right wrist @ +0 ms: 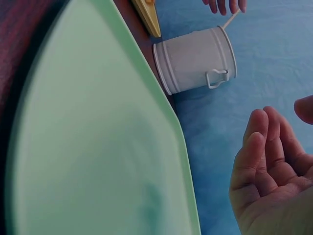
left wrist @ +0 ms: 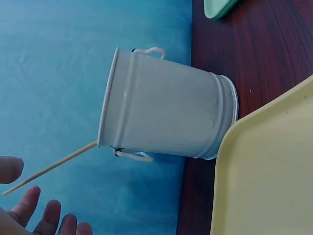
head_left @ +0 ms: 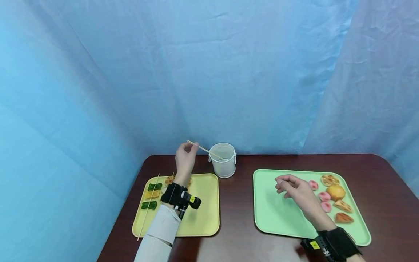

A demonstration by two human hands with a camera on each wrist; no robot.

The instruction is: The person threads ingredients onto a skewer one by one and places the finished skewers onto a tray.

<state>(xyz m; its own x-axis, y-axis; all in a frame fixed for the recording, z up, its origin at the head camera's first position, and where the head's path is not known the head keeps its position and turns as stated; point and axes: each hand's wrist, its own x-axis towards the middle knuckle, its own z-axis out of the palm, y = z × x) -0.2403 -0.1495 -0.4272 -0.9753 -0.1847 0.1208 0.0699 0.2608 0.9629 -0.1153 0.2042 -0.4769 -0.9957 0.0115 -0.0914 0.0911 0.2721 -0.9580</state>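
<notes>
A thin wooden skewer (head_left: 205, 149) slants out of a white metal bucket (head_left: 224, 169), its lower part inside and its shaft across the rim. My left hand (head_left: 186, 159) is at the skewer's upper end. In the left wrist view the skewer (left wrist: 54, 165) passes between the thumb (left wrist: 10, 169) and the parted fingers, with gaps on both sides. My right hand (head_left: 296, 191) hovers over the green tray (head_left: 271, 214), its fingers loosely bent. Nothing lies between the right thumb and fingers (right wrist: 274, 156) in the right wrist view.
On the yellow tray (head_left: 203, 218) lies a loaded skewer with green and yellow pieces (head_left: 151, 194); more food is partly hidden by my left wrist. Pink pieces (head_left: 324, 196), a yellow round piece (head_left: 335, 192) and brownish pieces (head_left: 343, 218) occupy the green tray's right side. Blue cloth (head_left: 229, 80) hangs behind.
</notes>
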